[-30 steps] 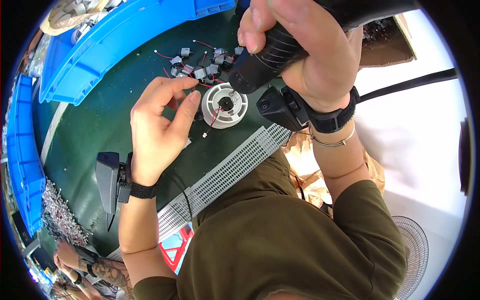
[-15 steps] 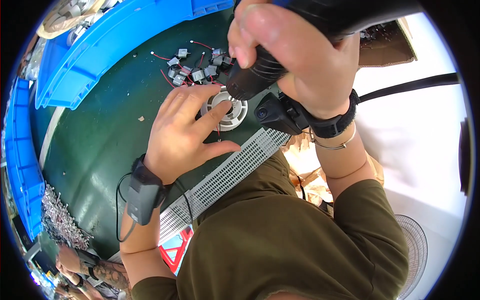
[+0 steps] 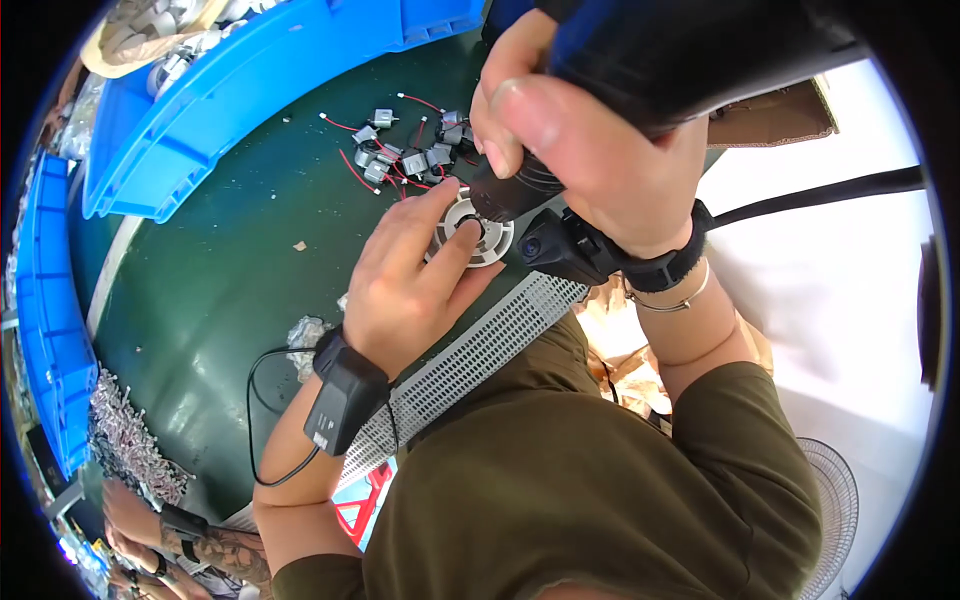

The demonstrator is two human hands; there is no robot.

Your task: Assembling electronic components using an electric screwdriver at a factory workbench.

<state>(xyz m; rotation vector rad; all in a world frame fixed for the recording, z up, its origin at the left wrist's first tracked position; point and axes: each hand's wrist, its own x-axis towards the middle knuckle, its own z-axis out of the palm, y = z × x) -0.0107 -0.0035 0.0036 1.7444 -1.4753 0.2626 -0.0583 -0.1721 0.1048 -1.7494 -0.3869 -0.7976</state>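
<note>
— Down on the green table [image 3: 220, 300], what was your left hand [image 3: 410, 290] doing?

— You had it laid flat over the round white part [image 3: 478, 232], fingers [image 3: 455, 255] spread and pressing on its face, one fingertip right at the dark centre hole. Nothing pinched; it pinned the disc to the tabletop.

— And your right hand [image 3: 590, 150]?

— You'd wrapped it tight around the black power tool [image 3: 520, 190], fist closed on the grip, thumb over the top. The tool's nose came down onto the upper right edge of that white disc, just beside your left fingertips.

— Where did the disc sit?

— Near the table's front edge, close to your chest, just above the white perforated strip [image 3: 480, 350] running along the edge.

— Anything round it?

— You had a cluster of small grey motors [image 3: 410, 155] with red leads lying just behind the disc, near the tool. Blue bins [image 3: 250, 90] stood behind and to your left. A black cable [image 3: 810, 195] ran off to the right from your wrist. Another person's hand [image 3: 130, 510] showed at the lower left, well apart from yours.
</note>
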